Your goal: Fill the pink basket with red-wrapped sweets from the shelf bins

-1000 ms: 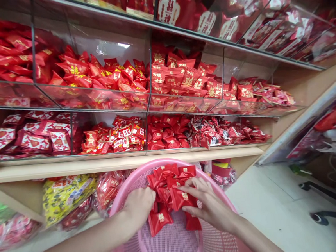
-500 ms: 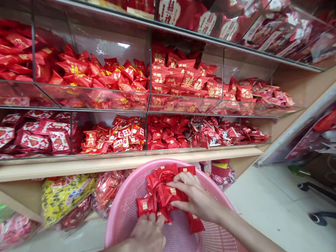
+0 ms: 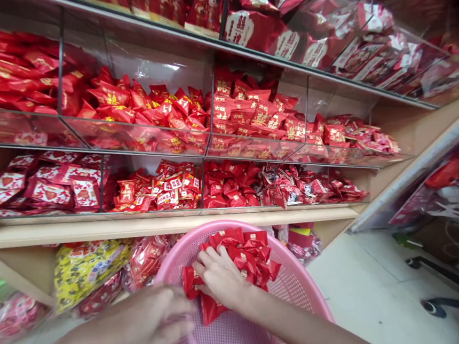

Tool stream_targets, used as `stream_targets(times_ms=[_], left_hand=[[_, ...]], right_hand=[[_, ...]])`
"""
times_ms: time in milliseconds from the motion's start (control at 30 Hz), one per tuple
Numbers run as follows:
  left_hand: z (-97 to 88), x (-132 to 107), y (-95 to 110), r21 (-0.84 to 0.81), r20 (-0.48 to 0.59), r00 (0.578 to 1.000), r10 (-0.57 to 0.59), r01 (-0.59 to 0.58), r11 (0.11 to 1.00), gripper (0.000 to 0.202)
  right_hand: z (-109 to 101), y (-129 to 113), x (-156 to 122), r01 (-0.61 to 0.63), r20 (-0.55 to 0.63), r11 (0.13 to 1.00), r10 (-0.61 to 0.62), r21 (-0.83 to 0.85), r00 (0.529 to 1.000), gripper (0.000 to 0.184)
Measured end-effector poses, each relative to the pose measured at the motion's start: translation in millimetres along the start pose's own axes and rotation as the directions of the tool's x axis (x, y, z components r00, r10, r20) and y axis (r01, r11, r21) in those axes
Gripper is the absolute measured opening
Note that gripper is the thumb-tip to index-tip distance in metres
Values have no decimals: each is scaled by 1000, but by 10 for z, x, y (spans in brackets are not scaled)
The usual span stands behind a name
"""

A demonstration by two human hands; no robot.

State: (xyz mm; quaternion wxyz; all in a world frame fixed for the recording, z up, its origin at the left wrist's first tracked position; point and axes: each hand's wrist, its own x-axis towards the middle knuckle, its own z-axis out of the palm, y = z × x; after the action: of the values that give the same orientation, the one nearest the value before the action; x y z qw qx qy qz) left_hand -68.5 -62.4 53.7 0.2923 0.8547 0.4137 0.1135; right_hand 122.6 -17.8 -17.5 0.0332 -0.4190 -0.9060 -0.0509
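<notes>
Nearest me is the left hand (image 3: 162, 317), blurred, over the left rim of the pink basket (image 3: 298, 294); its fingers and thumb stand modestly parted, with a gap between. The right hand (image 3: 220, 277) reaches farther in, back upward, fingers bent over the left part of the red packets (image 3: 245, 259). Its fingertips are partly hidden, so I can't tell whether it pinches one or only presses on the heap.

The packets, marked in gold, lie piled in the far half of the basket, close to the far rim, a few showing nearer, under the right wrist. The mesh bottom shows on the near side, below the right forearm.

Just beyond the far rim runs the pale shelf edge (image 3: 98, 230). Under it, to the left, sit a yellow bag (image 3: 88, 272) and a red bag (image 3: 149, 259), the red one just beside the basket. To the right, light floor (image 3: 347, 279) opens out as far as the black chair legs (image 3: 451, 270).

Above the edge, clear-fronted bins (image 3: 138, 134) rise in rows, filled with red packs (image 3: 174, 187), and maroon bags (image 3: 255, 28) stand on the top shelf.
</notes>
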Motion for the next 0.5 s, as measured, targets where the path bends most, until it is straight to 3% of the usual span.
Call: stream_targets(times_ms=[100, 167, 300, 433, 500], left_hand=[[-75, 121, -53, 6, -83, 997, 4, -4, 1000, 29], [-91, 197, -76, 30, -144, 989, 36, -32, 999, 31], [-33, 301, -152, 75, -237, 969, 69, -52, 996, 31], [95, 328, -161, 74, -232, 973, 24, -7, 997, 30], [159, 315, -85, 61, -172, 984, 40, -29, 998, 30]], right_hand=[[54, -57, 19, -49, -13, 998, 48, -47, 999, 30], [31, -76, 18, -50, -15, 997, 50, -54, 999, 37], [-216, -10, -146, -71, -77, 997, 72, 15, 994, 56], [-517, 211, -570, -168, -170, 979, 186, 117, 968, 41], [-549, 327, -810, -264, -137, 954, 283, 140, 949, 25]])
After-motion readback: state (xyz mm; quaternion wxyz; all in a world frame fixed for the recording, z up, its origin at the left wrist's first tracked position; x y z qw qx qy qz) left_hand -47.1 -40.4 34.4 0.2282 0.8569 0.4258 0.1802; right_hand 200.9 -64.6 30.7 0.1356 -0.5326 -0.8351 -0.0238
